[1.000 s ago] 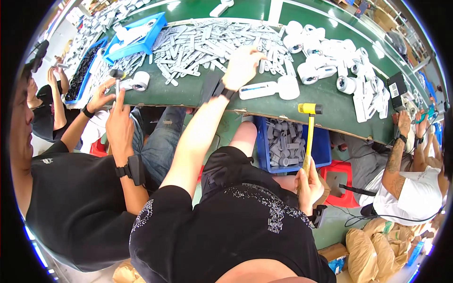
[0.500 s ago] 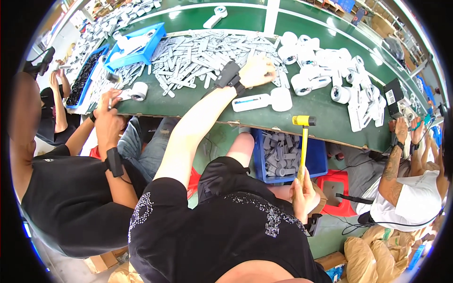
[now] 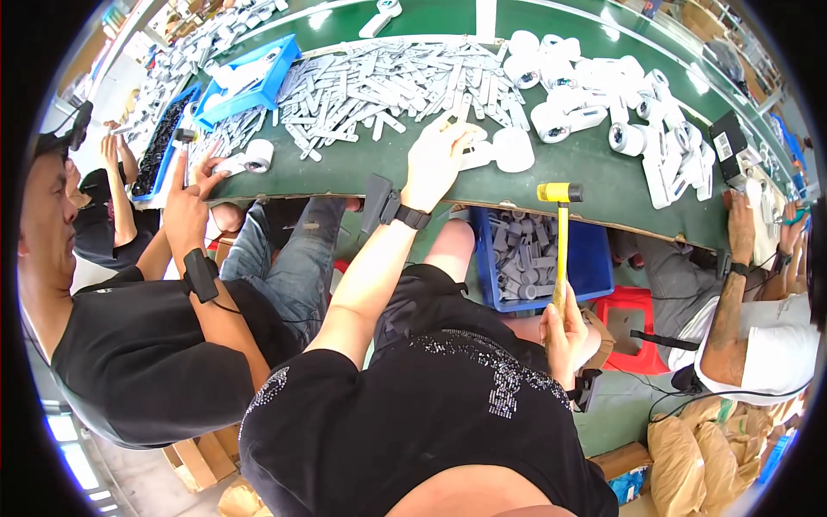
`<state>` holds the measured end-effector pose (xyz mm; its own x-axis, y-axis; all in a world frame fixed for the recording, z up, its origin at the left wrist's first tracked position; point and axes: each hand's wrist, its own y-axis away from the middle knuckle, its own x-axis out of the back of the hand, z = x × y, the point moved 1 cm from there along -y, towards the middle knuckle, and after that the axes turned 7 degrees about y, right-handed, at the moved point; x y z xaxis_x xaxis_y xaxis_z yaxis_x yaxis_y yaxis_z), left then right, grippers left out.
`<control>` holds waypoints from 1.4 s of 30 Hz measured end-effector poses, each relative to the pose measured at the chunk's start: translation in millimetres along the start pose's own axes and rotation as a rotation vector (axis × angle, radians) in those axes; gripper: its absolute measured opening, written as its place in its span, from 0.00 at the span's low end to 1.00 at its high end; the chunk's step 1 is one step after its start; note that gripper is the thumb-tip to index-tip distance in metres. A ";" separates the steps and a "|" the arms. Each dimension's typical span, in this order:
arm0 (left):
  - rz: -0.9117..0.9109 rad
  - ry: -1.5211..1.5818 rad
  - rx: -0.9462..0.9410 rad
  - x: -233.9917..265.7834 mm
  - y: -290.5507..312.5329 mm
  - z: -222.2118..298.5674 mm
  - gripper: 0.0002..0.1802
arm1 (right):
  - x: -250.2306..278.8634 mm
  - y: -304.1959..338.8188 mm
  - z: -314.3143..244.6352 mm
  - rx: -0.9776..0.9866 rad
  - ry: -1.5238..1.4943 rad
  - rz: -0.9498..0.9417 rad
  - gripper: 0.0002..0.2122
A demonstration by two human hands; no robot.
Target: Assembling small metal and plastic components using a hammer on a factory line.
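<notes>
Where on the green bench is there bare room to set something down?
The green bench is bare left of the left hand, in front of the grey strips, and between the white unit by that hand and the white pile. Both heaps look crowded.

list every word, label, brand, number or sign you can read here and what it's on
Nothing reads clearly enough to quote.
White label on the black box at right: too small.
Sparkly letter-like pattern on the wearer's black shirt: too unclear.
Yellow-and-black mallet: none that I can make out.
</notes>
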<state>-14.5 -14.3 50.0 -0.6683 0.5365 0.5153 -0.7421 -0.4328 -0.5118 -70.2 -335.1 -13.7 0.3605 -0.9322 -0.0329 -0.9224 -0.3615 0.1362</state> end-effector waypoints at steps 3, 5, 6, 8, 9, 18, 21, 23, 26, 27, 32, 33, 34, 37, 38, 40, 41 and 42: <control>0.059 -0.088 -0.076 -4.9 3.2 -2.2 0.09 | -1.7 0.3 -1.0 0.013 0.000 0.000 0.24; 0.092 -0.139 -0.158 -7.2 6.2 -3.5 0.10 | -3.2 0.7 -2.2 0.016 -0.002 0.007 0.24; 0.090 -0.145 -0.160 -7.5 8.3 -4.5 0.11 | -3.8 1.0 -2.9 0.021 0.002 0.006 0.23; 0.080 -0.147 -0.159 -7.0 11.1 -6.6 0.11 | -4.3 1.6 -4.0 0.018 0.006 0.010 0.23; 0.088 -0.120 -0.160 -6.1 11.6 -7.6 0.11 | -4.2 1.9 -4.6 0.021 0.000 0.020 0.23; 0.105 -0.131 -0.235 -8.0 18.6 -9.4 0.12 | -6.4 -2.0 -5.3 0.030 0.029 0.021 0.23; 0.122 -0.157 -0.276 -8.7 22.4 -8.2 0.13 | -8.1 -3.0 -5.9 0.029 0.022 0.010 0.24; 0.125 -0.169 -0.311 -8.2 23.9 -7.5 0.13 | -9.4 -5.3 -7.9 0.030 0.020 0.003 0.24; 0.099 -0.143 -0.271 -6.6 23.9 -7.7 0.14 | -13.7 -16.6 -15.9 0.048 0.042 -0.035 0.24; 0.097 -0.152 -0.280 -5.9 23.7 -7.4 0.14 | -15.4 -23.4 -20.5 0.080 0.131 -0.044 0.24; 0.068 -0.187 -0.286 -1.3 22.7 -8.4 0.14 | -27.5 -69.6 -49.1 0.337 0.434 -0.061 0.22; 0.065 -0.201 -0.288 -0.2 22.2 -9.3 0.14 | -30.1 -77.5 -54.4 0.402 0.514 -0.089 0.22; 0.063 -0.215 -0.289 0.8 21.5 -10.5 0.13 | -32.0 -81.0 -58.8 0.475 0.604 -0.118 0.22; 0.069 -0.179 -0.281 1.4 18.9 -15.5 0.12 | -34.4 -88.3 -67.6 0.530 0.817 -0.114 0.21; 0.064 -0.181 -0.271 0.6 17.5 -17.8 0.12 | -34.2 -88.3 -69.5 0.536 0.826 -0.108 0.21; 0.061 0.245 -0.088 -1.2 15.7 -23.7 0.11 | -34.5 -88.1 -71.9 0.546 0.821 -0.110 0.21; 0.061 0.248 -0.087 -1.9 15.7 -25.4 0.11 | -34.7 -87.9 -73.0 0.555 0.816 -0.113 0.21; 0.053 0.299 -0.021 -2.8 15.6 -27.7 0.10 | -34.3 -88.1 -74.4 0.554 0.820 -0.112 0.21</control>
<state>-22.8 -2.5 21.6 -0.6589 0.7046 0.2635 -0.7032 -0.4526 -0.5483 9.1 -269.9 49.1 0.2414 -0.6666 0.7053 -0.7363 -0.5992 -0.3143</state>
